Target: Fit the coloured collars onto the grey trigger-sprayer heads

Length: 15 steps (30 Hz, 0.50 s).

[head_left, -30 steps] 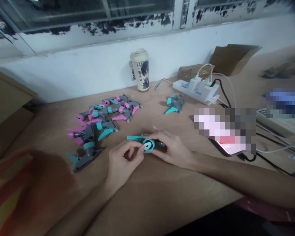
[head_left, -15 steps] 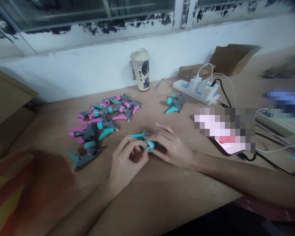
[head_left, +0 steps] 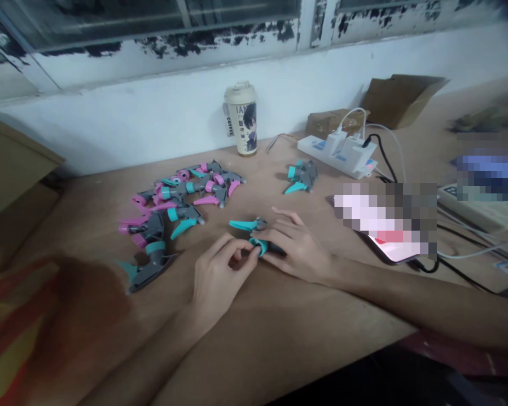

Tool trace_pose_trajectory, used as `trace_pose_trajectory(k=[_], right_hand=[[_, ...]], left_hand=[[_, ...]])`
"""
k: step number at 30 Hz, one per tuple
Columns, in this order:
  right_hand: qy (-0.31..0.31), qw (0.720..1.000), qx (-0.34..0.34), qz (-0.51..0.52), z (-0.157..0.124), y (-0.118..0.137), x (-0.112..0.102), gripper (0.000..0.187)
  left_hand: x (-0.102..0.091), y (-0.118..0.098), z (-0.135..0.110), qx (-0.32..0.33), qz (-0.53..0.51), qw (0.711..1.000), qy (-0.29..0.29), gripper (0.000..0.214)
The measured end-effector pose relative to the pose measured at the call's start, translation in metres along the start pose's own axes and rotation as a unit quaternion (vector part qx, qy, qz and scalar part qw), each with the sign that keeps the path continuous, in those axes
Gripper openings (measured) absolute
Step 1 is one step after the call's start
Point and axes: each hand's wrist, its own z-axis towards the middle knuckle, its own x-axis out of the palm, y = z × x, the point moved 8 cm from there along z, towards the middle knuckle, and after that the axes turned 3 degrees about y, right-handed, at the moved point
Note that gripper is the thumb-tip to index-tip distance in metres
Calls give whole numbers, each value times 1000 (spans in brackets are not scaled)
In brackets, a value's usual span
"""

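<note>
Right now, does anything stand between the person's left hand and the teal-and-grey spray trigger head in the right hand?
Nothing visible does. The left hand is right at the teal collar of the spray trigger head, which the right hand holds. The pile of other trigger heads lies apart from both hands.

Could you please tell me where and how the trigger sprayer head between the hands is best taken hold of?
Probably by its gray body, from the right, where the right hand holds it: the teal trigger lever juts left, and the teal collar faces the person, with the left hand at its mouth.
</note>
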Motion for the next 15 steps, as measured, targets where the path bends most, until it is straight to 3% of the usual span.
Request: trace_pose_trajectory(k=[7,12,15], right_hand=[[1,1000,14,-23,1,-2,2,15],[-9,999,41,-14,3,-7,-2,14],[-1,999,43,-12,4,-8,-2,15]], left_hand=[[10,10,3,-47,-41,997,39,12],[3,3,1,-19,-85,996,27,11],[4,-5,-1,17,-95,994,57,13]])
